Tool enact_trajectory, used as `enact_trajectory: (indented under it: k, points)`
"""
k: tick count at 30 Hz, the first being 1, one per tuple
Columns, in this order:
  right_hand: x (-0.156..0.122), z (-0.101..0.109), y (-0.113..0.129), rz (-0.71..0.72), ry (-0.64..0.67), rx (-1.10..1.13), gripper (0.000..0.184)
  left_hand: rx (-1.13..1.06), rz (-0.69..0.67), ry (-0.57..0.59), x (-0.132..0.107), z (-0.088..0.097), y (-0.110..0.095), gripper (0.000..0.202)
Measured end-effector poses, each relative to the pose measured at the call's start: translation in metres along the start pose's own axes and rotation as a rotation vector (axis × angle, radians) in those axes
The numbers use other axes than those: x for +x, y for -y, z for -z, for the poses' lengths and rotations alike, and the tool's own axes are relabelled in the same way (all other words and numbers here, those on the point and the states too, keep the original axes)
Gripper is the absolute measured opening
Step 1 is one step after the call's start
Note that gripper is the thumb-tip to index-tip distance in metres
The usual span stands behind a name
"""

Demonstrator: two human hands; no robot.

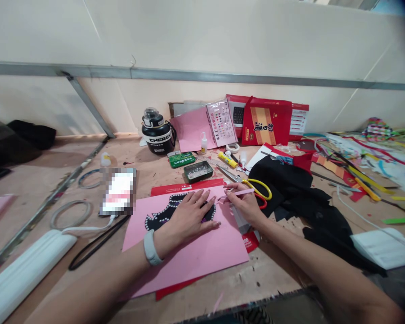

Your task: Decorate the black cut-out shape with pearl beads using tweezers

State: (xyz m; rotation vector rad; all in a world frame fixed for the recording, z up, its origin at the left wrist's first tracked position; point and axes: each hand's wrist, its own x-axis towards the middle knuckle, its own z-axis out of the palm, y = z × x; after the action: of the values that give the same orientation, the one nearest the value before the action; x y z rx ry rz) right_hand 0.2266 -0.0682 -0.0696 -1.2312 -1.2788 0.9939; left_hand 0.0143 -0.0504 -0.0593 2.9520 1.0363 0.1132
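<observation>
My left hand (pixel 192 213) lies flat with fingers spread on a black cut-out shape (pixel 162 216) edged with small white beads, which rests on a pink sheet (pixel 195 252). My right hand (pixel 245 202) is closed in a pinch on a thin pink stick (pixel 239 192), held just right of the black shape at the pink sheet's upper edge. A pale band sits on my left wrist. Yellow-handled scissors (pixel 256 186) lie just behind my right hand.
A small tin of beads (pixel 198 171), a green tin (pixel 181 159), glue bottles, a black jug (pixel 158 132) and red packets (pixel 266 121) stand behind. Black cloth (pixel 300 198) lies at right, a phone (pixel 118 191) and tape rings at left, paper strips far right.
</observation>
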Motion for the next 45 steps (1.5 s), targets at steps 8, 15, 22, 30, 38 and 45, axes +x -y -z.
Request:
enact_trajectory:
  k: [8, 15, 22, 30, 38, 45]
  points:
    - [-0.005, -0.005, -0.009, -0.035, 0.005, 0.015, 0.026, 0.106, -0.020, -0.036, 0.001, 0.002, -0.006, 0.090]
    - [-0.004, -0.006, -0.012, -0.075, 0.036, 0.105, 0.028, 0.130, -0.051, -0.045, 0.004, 0.003, -0.013, 0.102]
    - [-0.003, -0.005, -0.012, -0.043, 0.017, 0.072, 0.024, 0.070, -0.041, -0.016, 0.002, -0.001, -0.009, 0.099]
    - [-0.001, -0.006, -0.004, -0.076, -0.100, 0.148, 0.026, -0.030, -0.018, 0.048, 0.003, 0.005, -0.006, 0.101]
    - [-0.003, -0.003, -0.006, -0.065, -0.196, 0.138, 0.022, -0.094, -0.074, 0.031, -0.003, 0.003, -0.018, 0.104]
    - [-0.006, -0.001, -0.010, -0.114, -0.194, 0.112, 0.024, -0.107, -0.072, 0.014, -0.007, 0.006, -0.020, 0.106]
